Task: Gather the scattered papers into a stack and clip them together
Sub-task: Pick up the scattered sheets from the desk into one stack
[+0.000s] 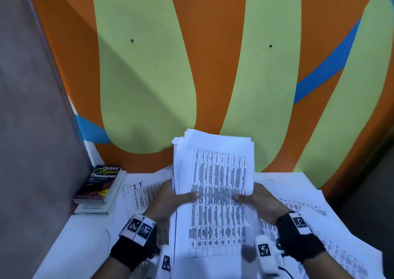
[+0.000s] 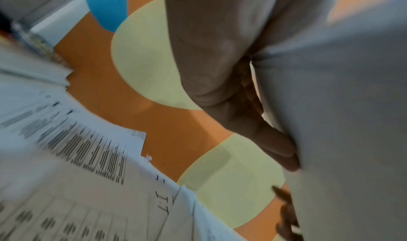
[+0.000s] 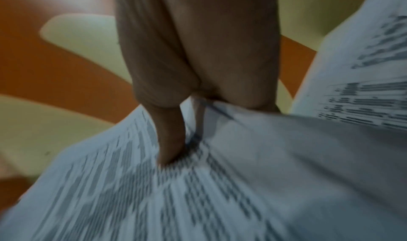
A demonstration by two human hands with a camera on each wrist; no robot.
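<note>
Both hands hold a stack of papers [image 1: 215, 185] upright above the table [image 1: 85, 236], in front of the painted wall [image 1: 213, 55]. The left hand [image 1: 170, 197] grips the left edge, with its thumb across the printed front sheet and the fingers behind; the right hand [image 1: 258, 200] grips the right edge in the same way, and the right wrist view shows the thumb pressed into the sheet. The top edges of the stack are not even, some sheets stick out higher. More loose sheets [image 1: 309, 206] lie flat on the table at both sides, and two books [image 1: 100, 185] are at the left by the wall. I judge the step is gathering and squaring the stack. Next the sheets need to be tapped level and the remaining ones added; no clip is visible in any view
</note>
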